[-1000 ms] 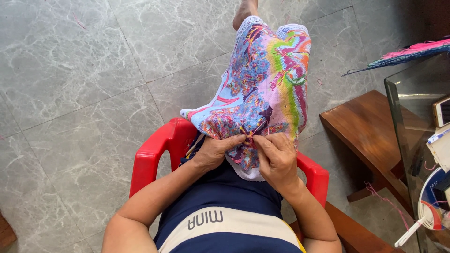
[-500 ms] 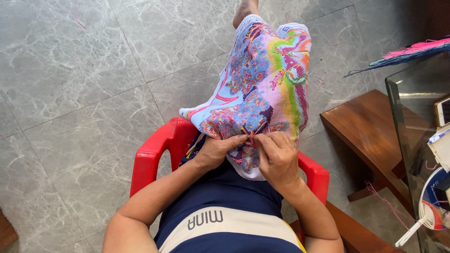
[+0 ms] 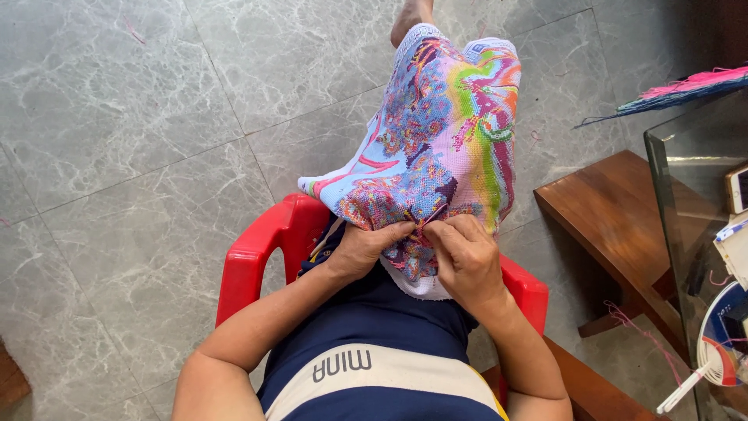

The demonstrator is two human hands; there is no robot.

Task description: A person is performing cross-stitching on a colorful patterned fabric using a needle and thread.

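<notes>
A large multicoloured cross-stitch cloth [image 3: 452, 132] drapes over my lap and legs. My left hand [image 3: 366, 248] grips its near edge, bunching the fabric. My right hand [image 3: 465, 253] pinches at the cloth just beside the left, its fingertips closed on what looks like a needle with thread; the needle itself is too small to make out. I sit in a red plastic chair [image 3: 261, 249]. A bare foot [image 3: 411, 15] shows past the cloth's far end.
Grey marble floor tiles [image 3: 132, 125] lie all around. A wooden bench [image 3: 608, 210] stands to the right, beside a glass-topped table [image 3: 693, 195] with a phone, a hand fan [image 3: 713, 359] and bundled coloured threads [image 3: 686, 86].
Both hands have stayed at the cloth's near edge, with only slight shifts of the right fingers.
</notes>
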